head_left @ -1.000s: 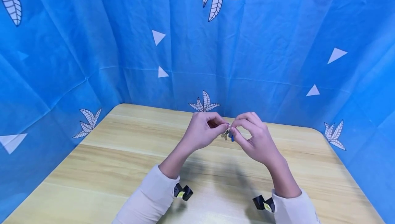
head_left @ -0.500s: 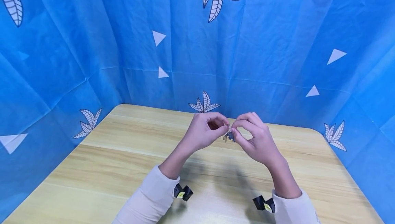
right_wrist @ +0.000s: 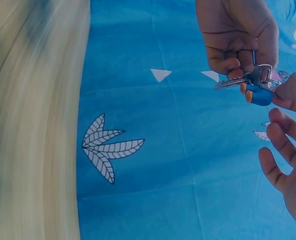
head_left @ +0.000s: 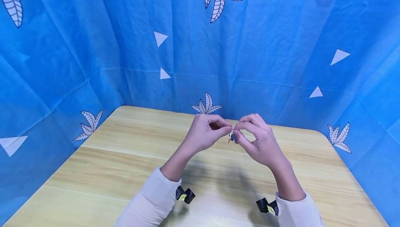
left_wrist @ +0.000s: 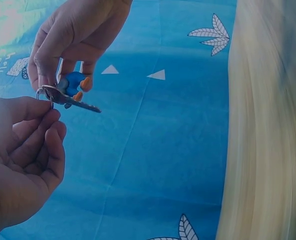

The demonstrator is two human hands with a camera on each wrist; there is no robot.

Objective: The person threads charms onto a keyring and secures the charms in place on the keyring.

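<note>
My left hand (head_left: 207, 133) and right hand (head_left: 257, 140) meet above the table, fingertips nearly touching. Between them is a key ring (left_wrist: 38, 93), pinched by thumb and forefinger on each side. Metal keys (right_wrist: 231, 82) hang from it, along with a small blue figure charm (right_wrist: 260, 96) with orange feet. In the left wrist view the key (left_wrist: 85, 105) sticks out sideways beneath the charm (left_wrist: 74, 82). Fingertips cover part of the ring, so how the keys are threaded on it cannot be made out.
A light wood-grain table (head_left: 125, 157) lies below the hands. Blue cloth (head_left: 265, 46) printed with white leaves and triangles hangs around its back and sides. Black wrist cameras (head_left: 185, 195) are strapped at both pale sleeves (head_left: 153, 199).
Both hands stay nearly in place. The keys and charm have swung and turned slightly below the fingertips; less of the charm's bright blue shows in the head view.
</note>
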